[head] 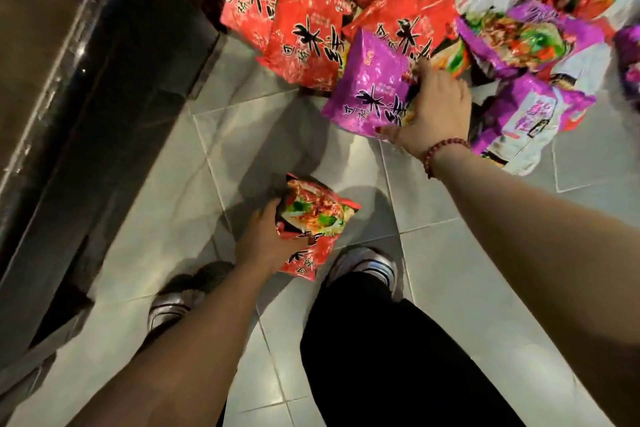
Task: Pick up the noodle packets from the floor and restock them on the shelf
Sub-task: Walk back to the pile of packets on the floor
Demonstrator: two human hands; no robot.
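Observation:
My left hand (268,241) grips a red noodle packet (313,218) low over the grey tiles, just ahead of my shoes. My right hand (434,111) holds a purple noodle packet (370,90) by its right edge, thumb under it and fingers over the top, at the near side of the pile. Several red packets (298,24) lie heaped on the floor at the top middle. More purple packets (530,35) and white-backed ones lie at the top right. The shelf's stocked levels are out of view.
A dark glossy shelf base (114,87) runs diagonally along the left side. Grey floor tiles (242,135) lie between it and the pile. My two shoes (363,267) and a black trouser leg fill the lower middle.

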